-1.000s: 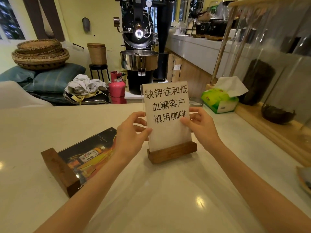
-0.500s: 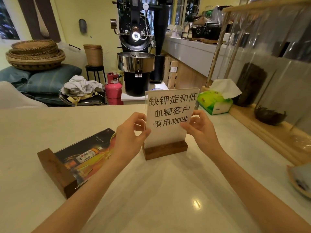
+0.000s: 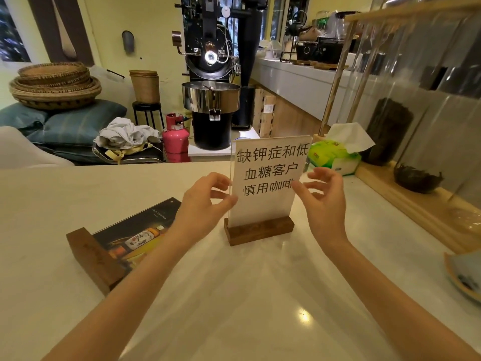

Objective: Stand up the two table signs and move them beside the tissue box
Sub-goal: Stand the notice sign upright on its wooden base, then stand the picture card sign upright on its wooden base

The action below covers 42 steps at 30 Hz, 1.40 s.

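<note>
Fingers of the left hand [image 3: 205,204] curl loosely at the left edge of the white sign [image 3: 269,183], thumb tip touching the clear panel or just off it; I cannot tell which. Starting from the far left, at about eight o'clock on the counter [image 3: 78,194], the dark sign [image 3: 135,235] lies flat on its back with its wooden base [image 3: 92,259] nearest the viewer — not yet stood up. Toward the middle, the white sign stands upright in its own wooden block [image 3: 259,230], between the two hands. At its right edge the right hand [image 3: 325,201] hangs spread, fingers apart and seemingly clear of the panel. At two o'clock sits the green tissue box [image 3: 334,158], near the white sign but with a gap of counter between. By my reading, half the standing-up is done — the white sign may need a nudge closer, and the dark one needs everything.
</note>
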Tool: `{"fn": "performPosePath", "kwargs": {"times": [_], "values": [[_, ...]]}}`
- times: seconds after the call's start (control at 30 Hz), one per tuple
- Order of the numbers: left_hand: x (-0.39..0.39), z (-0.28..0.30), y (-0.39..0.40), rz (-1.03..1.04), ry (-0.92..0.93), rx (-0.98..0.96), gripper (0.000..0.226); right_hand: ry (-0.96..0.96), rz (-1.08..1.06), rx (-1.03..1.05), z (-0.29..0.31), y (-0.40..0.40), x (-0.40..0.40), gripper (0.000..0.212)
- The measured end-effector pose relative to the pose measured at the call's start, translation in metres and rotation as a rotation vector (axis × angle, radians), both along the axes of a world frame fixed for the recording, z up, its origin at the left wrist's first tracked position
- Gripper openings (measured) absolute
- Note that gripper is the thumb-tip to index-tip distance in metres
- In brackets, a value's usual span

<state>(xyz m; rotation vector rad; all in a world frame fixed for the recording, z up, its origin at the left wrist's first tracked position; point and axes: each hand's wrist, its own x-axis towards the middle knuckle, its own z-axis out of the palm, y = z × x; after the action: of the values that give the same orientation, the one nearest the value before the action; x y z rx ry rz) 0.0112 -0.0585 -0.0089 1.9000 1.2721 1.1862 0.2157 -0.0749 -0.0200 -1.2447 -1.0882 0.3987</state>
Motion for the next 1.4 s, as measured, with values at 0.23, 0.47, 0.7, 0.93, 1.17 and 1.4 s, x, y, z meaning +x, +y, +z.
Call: {"fn": "performPosePath", "kwargs": {"times": [0.23, 0.47, 0.7, 0.93, 1.17, 1.4], "values": [[-0.081, 0.032, 0.016, -0.109, 0.214, -0.153, 0.018, 0.005, 0.395, -0.260, 0.001, -0.035, -0.062, 0.005], [-0.151, 0.018, 0.020, 0.050, 0.274, -0.285, 0.019, 0.376, 0.710, -0.822, -0.010, -0.032, -0.129, 0.018], [-0.170, -0.001, 0.030, 0.142, 0.353, -0.411, 0.024, 0.598, 0.766, -0.981, -0.025, -0.026, -0.161, 0.016], [-0.177, -0.011, 0.038, 0.166, 0.446, -0.526, 0.026, 0.548, 0.706, -0.938, -0.033, -0.025, -0.179, 0.018], [-0.176, -0.011, 0.037, 0.153, 0.447, -0.558, 0.023, 0.518, 0.667, -0.810, -0.038, -0.032, -0.190, 0.020], [-0.173, -0.009, 0.035, 0.151, 0.395, -0.559, 0.031, 0.482, 0.626, -0.736, -0.035, -0.026, -0.188, 0.017]]}}
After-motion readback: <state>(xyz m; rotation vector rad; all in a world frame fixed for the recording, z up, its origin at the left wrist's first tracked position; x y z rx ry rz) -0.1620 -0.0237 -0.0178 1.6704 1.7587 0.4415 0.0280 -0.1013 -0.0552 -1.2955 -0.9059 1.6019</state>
